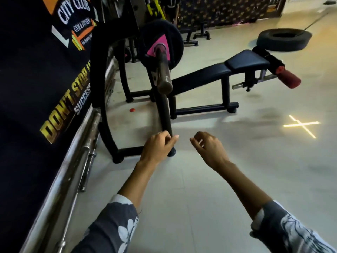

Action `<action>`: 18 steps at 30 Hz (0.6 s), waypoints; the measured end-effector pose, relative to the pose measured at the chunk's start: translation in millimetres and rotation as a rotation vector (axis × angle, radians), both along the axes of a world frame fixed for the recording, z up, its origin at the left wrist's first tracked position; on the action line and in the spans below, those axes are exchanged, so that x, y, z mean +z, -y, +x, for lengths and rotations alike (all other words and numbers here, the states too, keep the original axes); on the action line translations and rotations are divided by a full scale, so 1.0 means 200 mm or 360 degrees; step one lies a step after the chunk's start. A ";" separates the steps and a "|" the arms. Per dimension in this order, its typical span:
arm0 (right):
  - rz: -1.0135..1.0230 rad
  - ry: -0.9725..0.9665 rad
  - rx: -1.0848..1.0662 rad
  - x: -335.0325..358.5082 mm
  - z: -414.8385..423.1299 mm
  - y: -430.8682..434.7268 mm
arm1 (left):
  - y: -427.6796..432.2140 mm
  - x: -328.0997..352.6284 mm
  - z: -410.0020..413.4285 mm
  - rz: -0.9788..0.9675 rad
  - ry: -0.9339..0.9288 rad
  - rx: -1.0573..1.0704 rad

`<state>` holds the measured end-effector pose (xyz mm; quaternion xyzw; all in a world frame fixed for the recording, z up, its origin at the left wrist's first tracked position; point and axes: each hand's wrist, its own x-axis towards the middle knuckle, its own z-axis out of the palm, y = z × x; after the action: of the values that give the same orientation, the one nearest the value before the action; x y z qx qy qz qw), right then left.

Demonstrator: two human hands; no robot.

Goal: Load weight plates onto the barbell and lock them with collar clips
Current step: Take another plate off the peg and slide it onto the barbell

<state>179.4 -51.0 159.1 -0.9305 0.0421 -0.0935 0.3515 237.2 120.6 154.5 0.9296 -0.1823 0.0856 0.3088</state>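
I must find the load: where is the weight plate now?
In the head view, upper centre: the plate sits on the barbell, left of the bench.

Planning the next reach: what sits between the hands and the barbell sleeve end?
Head view: only the rack's black upright between the left hand, right hand and sleeve end.

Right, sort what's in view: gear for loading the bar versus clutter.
For the job: barbell sleeve; black-and-pink weight plate already on it; left hand and right hand, both empty.

Just about: bench; tyre; red floor object.
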 end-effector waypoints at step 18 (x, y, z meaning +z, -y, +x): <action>-0.0151 -0.0633 -0.0965 -0.53 -0.69 0.87 | 1.22 -0.59 -0.23 0.0379 -0.0346 -0.1043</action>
<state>41.2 -225.0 52.4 -0.8911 0.3791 -0.0126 0.2491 190.8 -122.7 37.1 0.8549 -0.4453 -0.1392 0.2270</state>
